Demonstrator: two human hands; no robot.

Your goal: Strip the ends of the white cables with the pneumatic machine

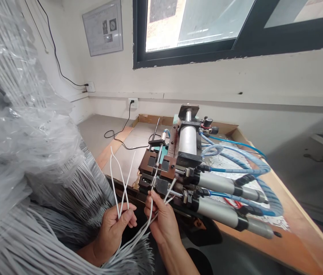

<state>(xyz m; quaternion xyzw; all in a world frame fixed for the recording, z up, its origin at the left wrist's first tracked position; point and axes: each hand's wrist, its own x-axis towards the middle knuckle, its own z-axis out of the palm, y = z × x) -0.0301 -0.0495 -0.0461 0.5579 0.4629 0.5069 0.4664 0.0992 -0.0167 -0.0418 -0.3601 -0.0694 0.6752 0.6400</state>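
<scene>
Several white cables (124, 187) rise out of my left hand (117, 225), which is closed around them left of the machine. My right hand (163, 221) pinches another white cable (150, 208) between thumb and fingertips. The end of that cable reaches the jaws of a pneumatic wire-stripping machine (165, 166); whether the jaws grip it I cannot tell. More cable ends (170, 190) stick out past the right hand's thumb. Below both hands, the cables run down toward a large bundle.
A thick hanging bundle of grey-white cables (72, 183), partly in clear plastic (35, 145), fills the left side. Air cylinders (218, 185) and blue hoses (247, 168) extend right across the wooden-edged bench (301, 240). A black power cord (127, 143) runs to a wall socket (133, 103).
</scene>
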